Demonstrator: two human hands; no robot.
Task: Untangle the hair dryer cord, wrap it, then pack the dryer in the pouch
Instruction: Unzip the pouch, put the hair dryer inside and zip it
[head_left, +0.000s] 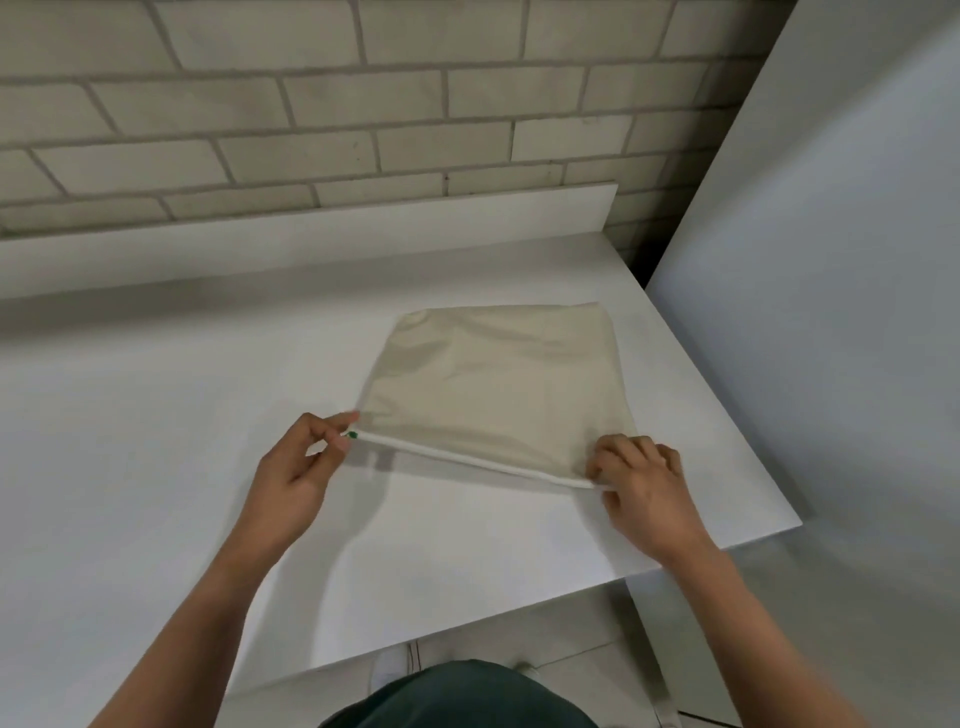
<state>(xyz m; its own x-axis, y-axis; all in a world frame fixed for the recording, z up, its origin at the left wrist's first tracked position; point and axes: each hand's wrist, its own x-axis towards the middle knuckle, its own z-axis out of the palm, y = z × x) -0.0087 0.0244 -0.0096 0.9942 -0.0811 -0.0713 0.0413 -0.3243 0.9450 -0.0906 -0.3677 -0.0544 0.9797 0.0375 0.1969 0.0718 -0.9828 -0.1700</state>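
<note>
A beige pouch (498, 384) is lying flat on the white table (156, 415), toward its right side; the left hand (301, 467) is pinching the green zipper pull (352, 435) at the near-left corner; the right hand (644, 488) is gripping the near-right corner.

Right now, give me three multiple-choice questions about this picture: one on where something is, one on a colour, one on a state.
1. Where does the pouch lie on the table?
A. right part
B. left edge
C. on the floor

2. What colour is the small tab at the pouch's near left corner?
A. red
B. green
C. blue

3. What are the hands doing?
A. resting apart from the pouch
B. holding a dryer
C. pinching the pouch's near edge

Answers: 1 A, it sits near the right edge. 2 B, the tab shows green. 3 C, the left hand and right hand grip opposite ends.
</note>
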